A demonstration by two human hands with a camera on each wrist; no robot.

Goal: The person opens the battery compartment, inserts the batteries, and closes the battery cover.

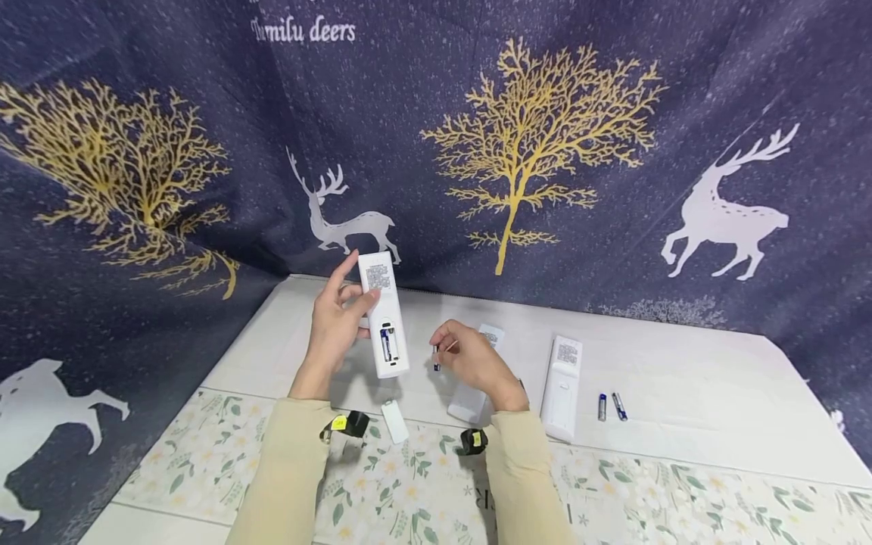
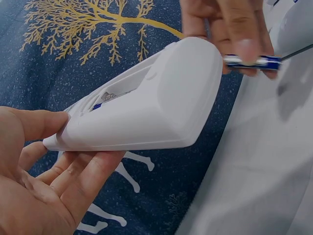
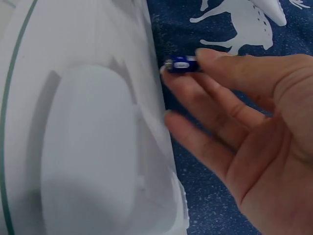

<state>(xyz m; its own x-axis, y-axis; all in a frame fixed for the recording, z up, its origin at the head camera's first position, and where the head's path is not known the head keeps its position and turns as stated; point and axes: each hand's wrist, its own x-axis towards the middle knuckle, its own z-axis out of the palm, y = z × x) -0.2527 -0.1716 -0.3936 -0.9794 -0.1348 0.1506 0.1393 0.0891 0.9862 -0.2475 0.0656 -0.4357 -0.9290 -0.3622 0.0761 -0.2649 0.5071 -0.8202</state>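
My left hand [image 1: 331, 322] holds a white remote control [image 1: 373, 303] upright above the table, its back turned toward me and the thumb lying on that back. Its battery compartment is uncovered, and one blue-and-silver battery [image 1: 385, 344] lies inside beside a vacant slot. Between thumb and fingertips my right hand [image 1: 470, 359] pinches another blue-and-silver battery [image 2: 259, 62], just right of the remote's lower end. In the right wrist view one end of that battery [image 3: 180, 64] sticks out past the thumb. Below the remote, a small white battery cover [image 1: 394, 421] lies on the table.
A second remote [image 1: 467, 403] lies under my right hand, partly hidden. Right of it is a third remote [image 1: 562, 386] with its cover on. Two loose batteries [image 1: 602, 407] lie farther right. A dark cloth [image 1: 422, 151] with deer and trees hangs behind the table [image 1: 681, 363].
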